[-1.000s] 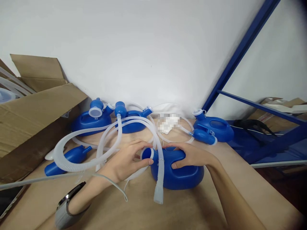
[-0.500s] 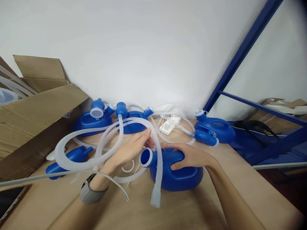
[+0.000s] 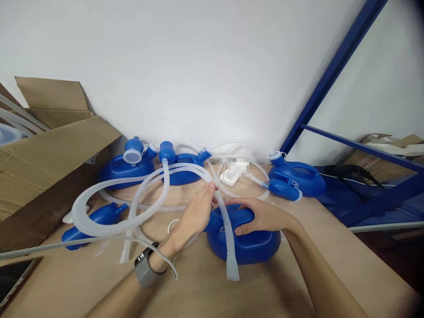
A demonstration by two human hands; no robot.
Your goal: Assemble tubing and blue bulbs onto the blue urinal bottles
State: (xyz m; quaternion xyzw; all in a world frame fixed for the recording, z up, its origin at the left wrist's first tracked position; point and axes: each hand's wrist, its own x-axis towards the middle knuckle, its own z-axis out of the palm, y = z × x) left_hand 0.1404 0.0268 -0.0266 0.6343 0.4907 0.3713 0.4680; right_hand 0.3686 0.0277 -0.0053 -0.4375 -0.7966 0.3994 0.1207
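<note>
A blue plastic bottle [image 3: 247, 245] with a moulded handle lies on its side on the brown table [image 3: 318, 247]. My right hand [image 3: 261, 216] grips its handle. My left hand [image 3: 195, 214], with a grey watch on the wrist, reaches across the bottle's neck and covers it; its fingertips touch a smooth white tube [image 3: 228, 238] that drapes over the bottle, the open end hanging in front. A small white ring [image 3: 171, 225] lies on the table just left of this hand.
Three more blue bottles [image 3: 127, 163] [image 3: 182, 170] [image 3: 294, 179] stand along the white wall, and a blue part [image 3: 96, 218] lies at left under a corrugated white hose [image 3: 99, 225]. Open cardboard boxes [image 3: 49, 154] fill the left. A blue metal rack [image 3: 334, 70] rises at right.
My left hand has left the bottle's mouth, where it held a white ring, and moved over the neck to the tube. The ring now lies on the table. The tube's end shifted right.
</note>
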